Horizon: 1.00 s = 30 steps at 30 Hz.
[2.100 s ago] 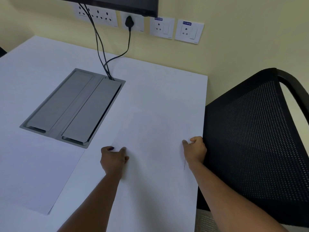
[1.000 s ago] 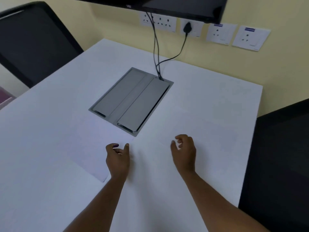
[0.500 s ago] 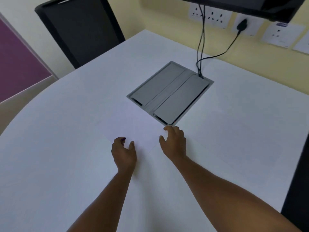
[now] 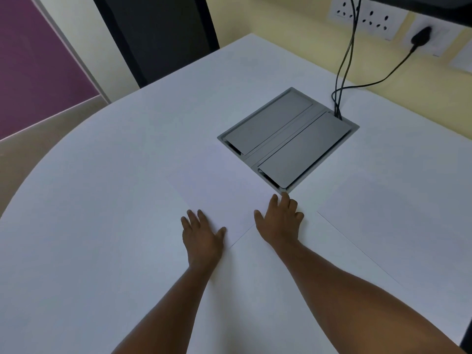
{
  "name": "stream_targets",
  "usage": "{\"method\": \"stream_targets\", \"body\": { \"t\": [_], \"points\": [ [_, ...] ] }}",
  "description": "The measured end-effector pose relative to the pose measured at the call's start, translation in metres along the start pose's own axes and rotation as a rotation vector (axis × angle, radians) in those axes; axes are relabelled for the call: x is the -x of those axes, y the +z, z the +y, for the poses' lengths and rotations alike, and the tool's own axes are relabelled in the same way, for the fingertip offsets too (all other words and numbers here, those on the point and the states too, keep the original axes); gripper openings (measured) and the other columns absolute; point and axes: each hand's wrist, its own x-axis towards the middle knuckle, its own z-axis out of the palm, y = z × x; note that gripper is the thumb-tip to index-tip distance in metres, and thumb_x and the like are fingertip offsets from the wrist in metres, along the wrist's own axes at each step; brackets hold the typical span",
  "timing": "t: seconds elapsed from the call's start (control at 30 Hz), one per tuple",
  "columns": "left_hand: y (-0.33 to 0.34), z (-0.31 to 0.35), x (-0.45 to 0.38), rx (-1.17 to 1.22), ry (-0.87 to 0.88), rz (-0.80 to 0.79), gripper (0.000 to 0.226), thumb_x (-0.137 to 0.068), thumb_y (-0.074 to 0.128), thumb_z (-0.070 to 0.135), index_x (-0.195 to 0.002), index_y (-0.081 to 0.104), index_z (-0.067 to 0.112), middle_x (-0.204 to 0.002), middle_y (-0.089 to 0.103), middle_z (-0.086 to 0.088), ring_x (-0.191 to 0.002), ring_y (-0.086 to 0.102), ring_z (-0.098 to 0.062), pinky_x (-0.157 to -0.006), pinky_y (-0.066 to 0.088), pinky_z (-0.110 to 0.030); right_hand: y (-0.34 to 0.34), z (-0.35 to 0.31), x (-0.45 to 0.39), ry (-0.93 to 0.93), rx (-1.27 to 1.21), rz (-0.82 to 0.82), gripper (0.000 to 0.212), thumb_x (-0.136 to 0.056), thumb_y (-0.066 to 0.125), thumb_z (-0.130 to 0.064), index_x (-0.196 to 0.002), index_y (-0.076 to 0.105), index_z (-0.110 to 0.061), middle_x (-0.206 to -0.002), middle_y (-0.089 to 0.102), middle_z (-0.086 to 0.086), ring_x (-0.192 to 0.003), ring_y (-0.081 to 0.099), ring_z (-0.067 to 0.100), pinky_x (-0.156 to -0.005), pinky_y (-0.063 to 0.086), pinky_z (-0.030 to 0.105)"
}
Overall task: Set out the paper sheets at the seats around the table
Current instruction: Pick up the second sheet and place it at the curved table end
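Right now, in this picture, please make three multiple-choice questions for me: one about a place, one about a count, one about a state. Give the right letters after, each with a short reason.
1. Where is the grey cable box compared with the hands?
A. On the table beyond the hands
B. Under the left forearm
C. On the chair

2. How many dark plugs sit in the wall sockets?
A. None
B. One
C. Three

3. How is the left hand?
A. Closed in a fist
B. Lifting a sheet in the air
C. Open, palm down, fingers spread

Answers:
1. A, the box is set into the white table just past the right hand, near the wall.
2. B, only one black plug is seen.
3. C, it lies flat at the edge of the paper sheet.
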Motion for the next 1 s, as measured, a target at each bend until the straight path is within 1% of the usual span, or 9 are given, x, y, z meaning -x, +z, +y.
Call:
{"method": "stream_targets", "body": {
  "t": [0.2,0.37,0.47,0.6,0.7,0.73,0.8,0.87,1.0],
  "points": [
    [0.003,-0.005,-0.003,-0.094,0.011,-0.030,0.080,-0.098,0.045,0.050,-0.153,0.017,-0.001,-0.163,0.010,-0.023,-0.150,0.003,-0.040,-0.121,0.018,-0.043,0.001,-0.006,0.003,-0.016,-0.027,0.005,0.058,-0.091,0.050,-0.054,-0.135,0.053,-0.016,-0.153,0.036,0.012,-0.129,0.040,0.031,-0.092,0.038,0.044],
    [0.003,-0.006,-0.005,-0.093,0.007,-0.042,0.080,-0.098,0.045,0.050,-0.154,0.015,0.000,-0.164,0.008,-0.021,-0.151,0.002,-0.039,-0.121,0.016,-0.044,-0.005,-0.021,0.008,-0.093,-0.472,0.057,0.046,-0.091,0.062,-0.041,-0.126,0.062,-0.012,-0.135,0.056,0.009,-0.120,0.052,0.028,-0.092,0.046,0.040],
    [0.003,-0.007,-0.004,-0.089,0.003,-0.044,0.081,-0.097,0.045,0.050,-0.154,0.015,0.001,-0.164,0.008,-0.020,-0.151,0.002,-0.038,-0.121,0.016,-0.043,-0.015,-0.034,0.014,0.107,-0.942,-0.017,0.057,-0.088,0.069,-0.038,-0.137,0.052,-0.014,-0.108,0.063,0.003,-0.097,0.061,0.019,-0.090,0.054,0.035],
    [0.001,-0.005,-0.005,-0.085,-0.005,-0.056,0.082,-0.096,0.047,0.051,-0.154,0.015,0.002,-0.164,0.008,-0.019,-0.151,0.002,-0.037,-0.121,0.017,-0.043,-0.016,-0.049,0.025,0.473,-1.245,-0.013,0.079,-0.087,0.073,-0.037,-0.151,0.034,-0.012,-0.088,0.062,-0.013,-0.082,0.060,0.006,-0.084,0.050,0.025],
    [-0.002,-0.006,-0.006,-0.042,-0.011,-0.085,0.085,-0.096,0.049,0.050,-0.154,0.012,0.001,-0.165,0.006,-0.018,-0.152,0.000,-0.037,-0.121,0.015,-0.043,-0.012,-0.057,0.030,0.617,-1.238,0.074,0.073,-0.090,0.071,-0.028,-0.150,0.037,-0.005,-0.084,0.067,-0.015,-0.099,0.066,0.013,-0.097,0.051,0.036],
    [-0.003,-0.007,-0.005,-0.021,-0.013,-0.087,0.085,-0.095,0.050,0.049,-0.154,0.012,0.000,-0.165,0.007,-0.018,-0.152,0.001,-0.036,-0.121,0.016,-0.044,-0.016,-0.061,0.034,0.644,-1.221,0.078,0.062,-0.092,0.068,-0.025,-0.146,0.045,-0.005,-0.088,0.070,-0.009,-0.106,0.064,0.019,-0.101,0.049,0.041],
    [-0.005,-0.010,-0.005,0.047,-0.016,-0.093,0.086,-0.094,0.053,0.047,-0.154,0.013,0.000,-0.165,0.010,-0.017,-0.152,0.002,-0.036,-0.121,0.019,-0.045,-0.014,-0.061,0.035,0.619,-1.138,0.096,0.014,-0.093,0.061,-0.016,-0.102,0.069,-0.009,-0.074,0.065,-0.004,-0.082,0.064,0.021,-0.084,0.053,0.039],
    [-0.009,-0.013,-0.002,0.126,-0.026,-0.093,0.084,-0.094,0.054,0.046,-0.154,0.015,0.001,-0.164,0.012,-0.016,-0.151,0.005,-0.036,-0.120,0.020,-0.045,-0.016,-0.062,0.036,0.505,-1.014,0.153,0.033,-0.093,0.055,-0.010,-0.062,0.045,-0.012,-0.054,0.045,-0.002,-0.053,0.041,0.014,-0.060,0.040,0.030],
    [-0.018,-0.026,0.007,0.190,-0.090,0.023,0.068,-0.093,0.054,0.046,-0.143,0.038,0.004,-0.145,0.047,-0.016,-0.136,0.036,-0.036,-0.112,0.031,-0.042,-0.031,-0.065,0.040,0.322,-0.976,0.232,0.032,-0.096,0.055,-0.009,-0.065,0.047,-0.011,-0.056,0.048,-0.006,-0.051,0.039,0.008,-0.054,0.035,0.026]
  ]
}}
